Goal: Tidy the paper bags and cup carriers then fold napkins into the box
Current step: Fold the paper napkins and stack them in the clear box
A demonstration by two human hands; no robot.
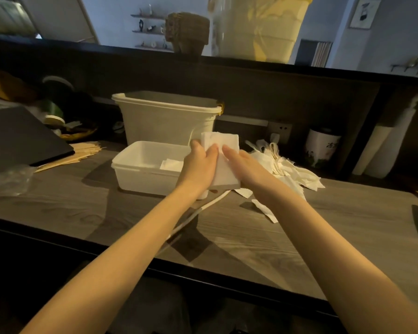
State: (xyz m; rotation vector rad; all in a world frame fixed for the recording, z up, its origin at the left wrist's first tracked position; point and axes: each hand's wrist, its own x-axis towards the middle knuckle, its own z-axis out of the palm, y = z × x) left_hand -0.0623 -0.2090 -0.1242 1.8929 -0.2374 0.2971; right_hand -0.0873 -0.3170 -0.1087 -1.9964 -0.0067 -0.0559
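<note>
A white napkin (223,145) is held up above the counter, just right of a shallow white box (140,162). My left hand (199,162) grips the napkin's left edge with thumb and fingers. My right hand (241,162) lies flat against its right side, fingers straight. One folded napkin (170,164) lies inside the box at its right end. A loose heap of white napkins (287,167) sits on the counter to the right of my hands.
A tall cream bin (164,116) stands behind the box. Wooden stirrers (82,153) and a dark board (22,141) lie at left, clear plastic (7,179) nearer. A white cable (198,210) crosses the wooden counter (323,225). Cup carriers (187,32) sit on the upper ledge.
</note>
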